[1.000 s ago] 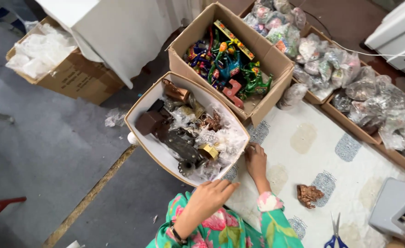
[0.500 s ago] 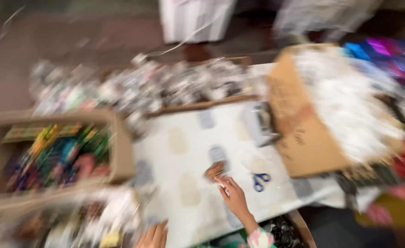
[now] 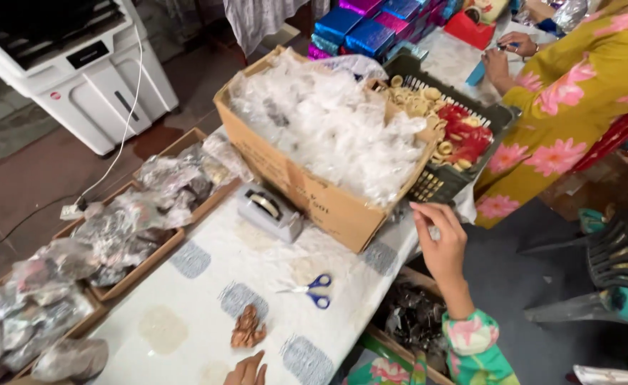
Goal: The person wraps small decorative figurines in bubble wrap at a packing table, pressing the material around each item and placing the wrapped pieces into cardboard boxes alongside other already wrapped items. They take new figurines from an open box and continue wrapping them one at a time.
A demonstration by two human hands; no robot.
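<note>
My right hand point(image 3: 438, 242) is raised beside the near corner of a big cardboard box point(image 3: 307, 189) heaped with clear plastic bags; its fingers are apart and hold nothing. Only the fingertips of my left hand point(image 3: 246, 371) show at the bottom edge, resting on the white patterned tabletop point(image 3: 207, 267). Just beyond them lies a small brown figurine point(image 3: 247, 328). Blue-handled scissors point(image 3: 308, 289) lie between the figurine and the box. A grey tape dispenser point(image 3: 270, 210) stands against the box's left side.
A black basket point(image 3: 445, 182) of rings and red pieces sits behind the box. Another person in a yellow flowered garment point(image 3: 563, 107) works at the right. Wooden trays point(image 3: 139, 264) of wrapped items line the left. White cooler point(image 3: 71, 64), grey chair point(image 3: 613, 264).
The view has swung right, from the open boxes of toys to the box of bags. My right hand has moved from beside the figurine up to the box's corner.
</note>
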